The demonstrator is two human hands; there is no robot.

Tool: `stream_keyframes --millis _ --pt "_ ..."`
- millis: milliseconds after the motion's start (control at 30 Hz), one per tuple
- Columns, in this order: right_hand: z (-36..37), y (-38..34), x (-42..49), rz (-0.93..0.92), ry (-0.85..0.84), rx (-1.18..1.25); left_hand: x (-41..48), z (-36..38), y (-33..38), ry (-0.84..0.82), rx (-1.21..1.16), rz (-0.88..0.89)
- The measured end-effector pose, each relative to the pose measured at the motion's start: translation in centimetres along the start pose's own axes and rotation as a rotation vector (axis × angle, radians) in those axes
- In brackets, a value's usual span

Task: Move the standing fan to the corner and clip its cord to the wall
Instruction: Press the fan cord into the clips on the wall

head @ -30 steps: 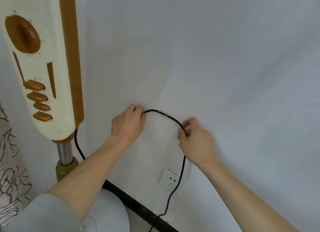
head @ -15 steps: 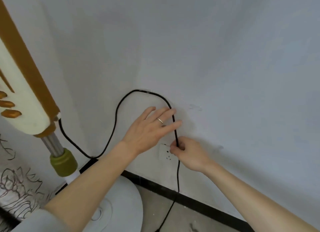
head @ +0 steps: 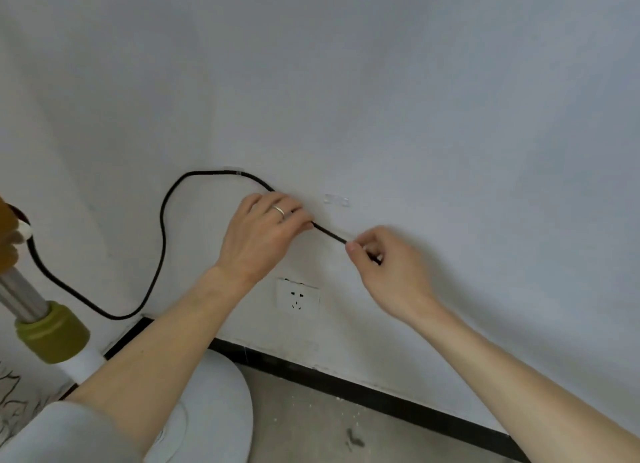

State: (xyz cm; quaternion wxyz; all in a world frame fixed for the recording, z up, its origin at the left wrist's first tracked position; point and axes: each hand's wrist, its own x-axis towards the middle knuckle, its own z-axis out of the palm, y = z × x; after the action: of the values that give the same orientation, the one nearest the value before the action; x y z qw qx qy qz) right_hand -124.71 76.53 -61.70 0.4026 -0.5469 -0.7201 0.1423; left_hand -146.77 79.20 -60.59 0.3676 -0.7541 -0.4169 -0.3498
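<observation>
Black cord (head: 162, 227) looped on the wall (head: 415, 99), held at top by a clear clip (head: 232, 170), short of a second clip (head: 336, 200). Left hand (head: 263, 230) fingers curled over cord. Right hand (head: 388, 265) pinching cord between thumb and fingertips, above the socket (head: 297, 294).

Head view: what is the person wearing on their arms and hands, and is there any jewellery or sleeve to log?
Both hands are bare, without gloves. The left hand wears a plain silver-coloured ring on one finger. A light grey sleeve is pushed up on the left arm, leaving the forearm uncovered. The right hand shows no ring, and no sleeve, watch or bracelet is visible on that arm.
</observation>
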Motion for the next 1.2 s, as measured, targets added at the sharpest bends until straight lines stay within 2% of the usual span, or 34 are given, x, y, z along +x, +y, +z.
stream_keyframes --millis 133,333,567,833,1200 --pt "-2.6 -2.0 2.3 -0.053 0.038 -0.156 0.9 0.3 0.5 0.072 -0.006 -0.154" --pt "-4.8 -4.5 3.6 -0.158 0.052 -0.332 1.6 0.7 1.2 0.081 -0.046 -0.301" --pt "-5.2 -5.7 4.4 -0.228 0.070 -0.385 1.5 1.1 1.6 0.116 0.037 -0.298" --pt "-5.3 -7.0 6.0 -0.318 0.063 -0.449 1.2 1.7 1.5 0.123 0.132 -0.191" --pt "-4.8 -7.6 6.1 -0.526 0.081 -0.581 0.9 2.7 2.6 0.123 0.132 -0.264"
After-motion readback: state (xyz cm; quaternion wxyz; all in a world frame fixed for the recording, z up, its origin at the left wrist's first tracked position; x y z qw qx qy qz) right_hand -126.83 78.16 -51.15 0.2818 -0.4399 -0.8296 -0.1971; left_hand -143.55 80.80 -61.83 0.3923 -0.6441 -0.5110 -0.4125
